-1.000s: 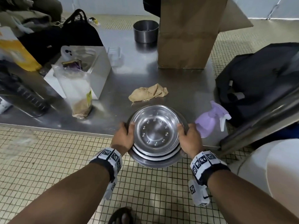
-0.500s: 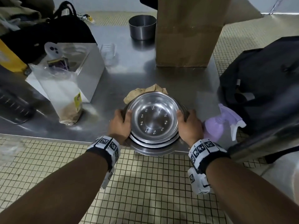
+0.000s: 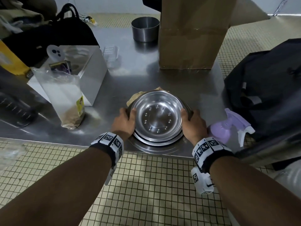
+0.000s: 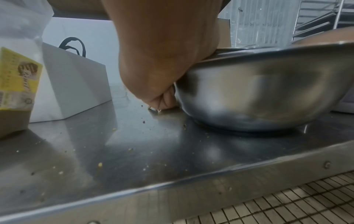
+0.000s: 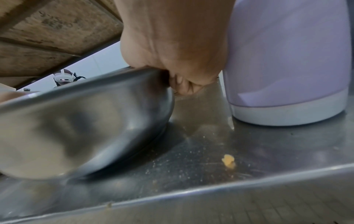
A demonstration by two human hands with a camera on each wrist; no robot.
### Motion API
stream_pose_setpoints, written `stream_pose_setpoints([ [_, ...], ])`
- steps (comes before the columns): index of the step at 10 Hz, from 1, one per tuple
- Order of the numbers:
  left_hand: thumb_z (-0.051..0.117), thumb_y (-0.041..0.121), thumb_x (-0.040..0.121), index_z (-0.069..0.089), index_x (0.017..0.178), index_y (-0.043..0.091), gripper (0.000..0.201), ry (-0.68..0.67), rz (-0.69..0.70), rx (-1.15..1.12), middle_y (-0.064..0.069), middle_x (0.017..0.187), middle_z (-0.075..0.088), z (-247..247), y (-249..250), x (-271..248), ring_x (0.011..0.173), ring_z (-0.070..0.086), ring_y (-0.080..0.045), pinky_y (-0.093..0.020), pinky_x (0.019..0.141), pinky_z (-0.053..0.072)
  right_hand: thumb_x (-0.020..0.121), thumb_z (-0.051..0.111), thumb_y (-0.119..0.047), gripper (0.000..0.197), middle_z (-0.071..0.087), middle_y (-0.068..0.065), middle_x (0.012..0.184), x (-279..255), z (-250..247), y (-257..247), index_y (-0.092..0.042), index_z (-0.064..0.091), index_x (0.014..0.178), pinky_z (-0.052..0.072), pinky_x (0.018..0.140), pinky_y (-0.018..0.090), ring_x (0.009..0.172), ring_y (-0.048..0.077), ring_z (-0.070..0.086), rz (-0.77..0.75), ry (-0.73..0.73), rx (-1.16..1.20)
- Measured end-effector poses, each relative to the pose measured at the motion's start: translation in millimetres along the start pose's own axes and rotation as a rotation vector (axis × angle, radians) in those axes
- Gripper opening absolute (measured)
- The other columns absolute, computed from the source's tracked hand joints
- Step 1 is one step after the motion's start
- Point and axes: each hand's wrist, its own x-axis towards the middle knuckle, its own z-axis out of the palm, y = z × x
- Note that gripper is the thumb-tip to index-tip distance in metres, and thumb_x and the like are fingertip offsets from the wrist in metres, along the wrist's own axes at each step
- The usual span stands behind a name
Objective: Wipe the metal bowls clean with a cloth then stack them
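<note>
A stack of shiny metal bowls [image 3: 157, 119] sits on the steel table [image 3: 130, 82] close to its front edge. My left hand [image 3: 124, 122] grips the stack's left rim, thumb over the edge and fingers curled down its side. My right hand [image 3: 193, 123] grips the right rim the same way. In the left wrist view the bowl stack [image 4: 268, 91] rests on the table with my left hand [image 4: 162, 84] at its side. The right wrist view shows the bowl stack [image 5: 82, 124] beside my right hand [image 5: 178, 71]. A tan cloth [image 3: 135, 97] lies behind the stack, mostly hidden.
A purple spray bottle [image 3: 228, 128] lies right of my right hand. A plastic bag of food [image 3: 68, 101] and a white box [image 3: 91, 75] stand left. A cardboard box [image 3: 190, 35] and a metal pot [image 3: 145, 29] are at the back. Crumbs dot the table.
Both hands carried the bowl stack forward from over the table's edge and set it down on the table, in front of the cloth. The grip on the rims is unchanged.
</note>
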Motion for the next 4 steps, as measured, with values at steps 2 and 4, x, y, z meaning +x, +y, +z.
stream_pose_setpoints([
  [2, 0.027, 0.069, 0.103, 0.046, 0.145, 0.009, 0.075, -0.045, 0.059, 0.204, -0.022, 0.136, 0.057, -22, 9, -15, 0.126, 0.055, -0.04, -0.044, 0.104, 0.042, 0.091, 0.023, -0.079, 0.085, 0.065, 0.019, 0.123, -19, -9, -12, -0.011, 0.043, 0.138, 0.054, 0.09, 0.048, 0.105, 0.043, 0.065, 0.032, -0.026, -0.092],
  [4, 0.042, 0.058, 0.102, 0.057, 0.135, 0.012, 0.059, -0.067, 0.225, 0.411, -0.019, 0.133, 0.056, -51, 44, -34, 0.128, 0.048, -0.04, -0.049, 0.103, 0.042, 0.098, 0.025, -0.074, 0.084, 0.067, 0.015, 0.121, -52, -41, -45, -0.004, 0.054, 0.137, 0.043, 0.088, 0.034, 0.109, 0.034, 0.066, -0.007, -0.054, -0.368],
])
